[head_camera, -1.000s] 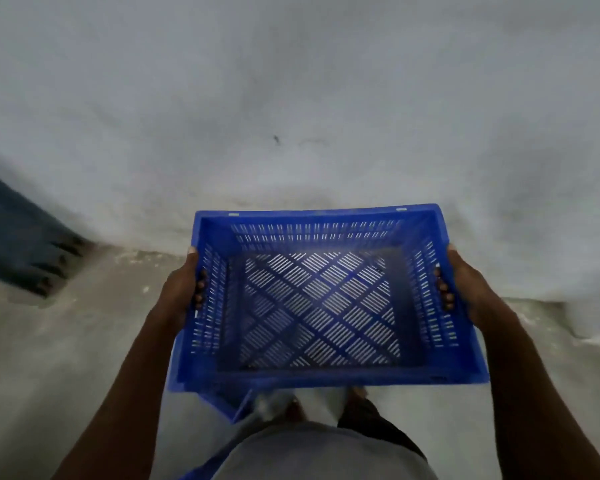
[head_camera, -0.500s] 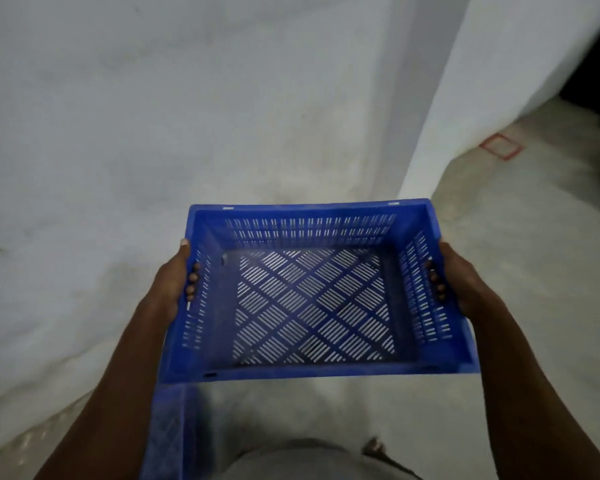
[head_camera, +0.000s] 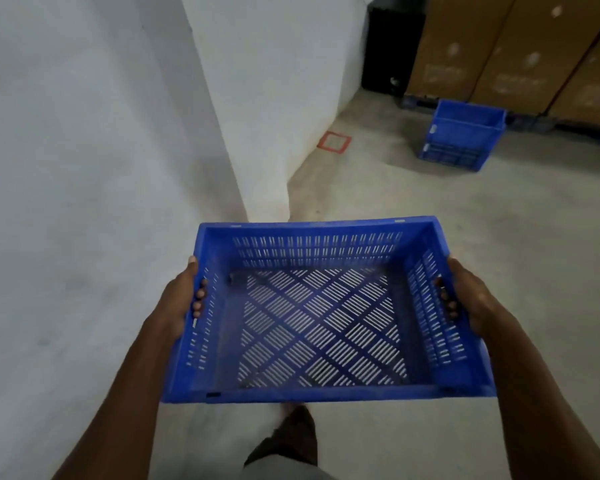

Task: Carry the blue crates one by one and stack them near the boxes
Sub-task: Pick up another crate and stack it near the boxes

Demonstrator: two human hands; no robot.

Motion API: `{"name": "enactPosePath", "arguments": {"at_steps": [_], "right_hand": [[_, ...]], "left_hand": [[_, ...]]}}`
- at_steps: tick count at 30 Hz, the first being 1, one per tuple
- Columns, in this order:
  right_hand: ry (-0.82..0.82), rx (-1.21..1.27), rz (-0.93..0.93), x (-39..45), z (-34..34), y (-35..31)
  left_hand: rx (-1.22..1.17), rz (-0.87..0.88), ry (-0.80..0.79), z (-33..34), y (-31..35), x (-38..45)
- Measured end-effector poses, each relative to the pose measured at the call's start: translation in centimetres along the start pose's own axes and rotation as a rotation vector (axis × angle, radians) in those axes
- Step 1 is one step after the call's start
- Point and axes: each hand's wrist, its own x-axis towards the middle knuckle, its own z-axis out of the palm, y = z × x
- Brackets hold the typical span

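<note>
I hold an empty blue slotted crate [head_camera: 323, 393] level in front of me, above the concrete floor. My left hand [head_camera: 182, 297] grips its left side handle, fingers curled through the slot. My right hand [head_camera: 465, 299] grips the right side handle the same way. At the far right a short stack of blue crates [head_camera: 461, 138] stands on the floor, right in front of a row of tall brown cardboard boxes [head_camera: 520, 53].
A white wall and a projecting white pillar [head_camera: 274, 98] fill the left and centre. A red square marking [head_camera: 334, 142] lies on the floor by the pillar's foot. A dark opening [head_camera: 392, 46] sits between pillar and boxes. Grey floor stretches from me to the stack.
My view has swung right, away from the bare wall. The pillar, the cardboard boxes and the stacked crates have come into view. Both hands keep the same grip on the crate.
</note>
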Motion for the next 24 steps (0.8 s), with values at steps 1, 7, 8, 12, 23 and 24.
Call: {"name": "enactPosePath", "arguments": {"at_steps": [1, 7, 8, 12, 23, 24], "right_hand": [[0.022, 0.019, 0.011, 1.6, -1.3, -0.4], [0.159, 0.122, 0.038, 10.7, -7.3, -5.0], [0.18, 0.145, 0.034, 12.3, -8.4, -5.9], [0.287, 0.222, 0.051, 17.9, -12.7, -9.4], [0.41, 0.337, 0.063, 37.2, -26.3, -17.7], [0.4, 0.34, 0.072, 39.2, -27.5, -18.9]], "left_hand": [[0.018, 0.0, -0.028, 2.2, 1.3, 2.0], [0.093, 0.033, -0.169, 15.6, 10.8, 13.4], [0.118, 0.046, -0.187, 17.9, 12.5, 15.1], [0.187, 0.084, -0.25, 27.5, 19.5, 21.5], [0.262, 0.105, -0.4, 55.2, 32.7, 35.3], [0.258, 0.105, -0.395, 57.3, 33.8, 36.4]]}}
